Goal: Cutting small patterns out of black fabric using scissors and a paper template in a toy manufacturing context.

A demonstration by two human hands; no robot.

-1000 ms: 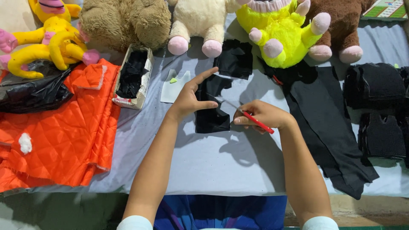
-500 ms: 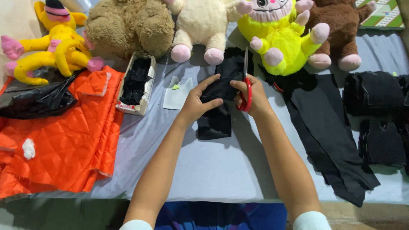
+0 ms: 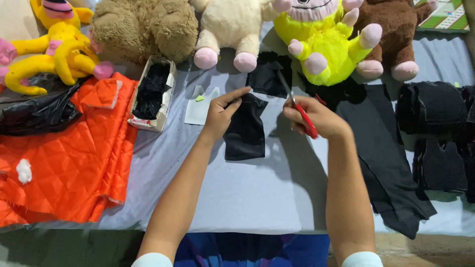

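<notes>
Left hand (image 3: 220, 112) pinches the top left corner of a black fabric piece (image 3: 245, 133), thumb and index finger extended toward the right, other fingers curled under. Forearm runs straight up from the bottom edge, wrist slightly bent.

Right hand (image 3: 316, 118) is closed around the red handles of a pair of scissors (image 3: 297, 106); blades point up and left, tips over another black scrap (image 3: 264, 74) beyond the held piece. Whether the blades are parted: cannot tell (too thin at this size). Right forearm comes in parallel to the left, the 2 hands near each other but not touching.

The black fabric piece lies flat on the grey table cover (image 3: 237, 198), mostly below and between the hands.

Just left of the left hand: a white paper pattern (image 3: 200, 106) with a small green bit on it, then an open cardboard box (image 3: 151, 96) of black pieces. Farther left, orange quilted fabric (image 3: 64, 158). Right of the right hand: a long dark fabric strip (image 3: 386, 158) and stacks of cut black pieces (image 3: 435, 133). Beyond both hands, a row of plush toys (image 3: 232, 24).
</notes>
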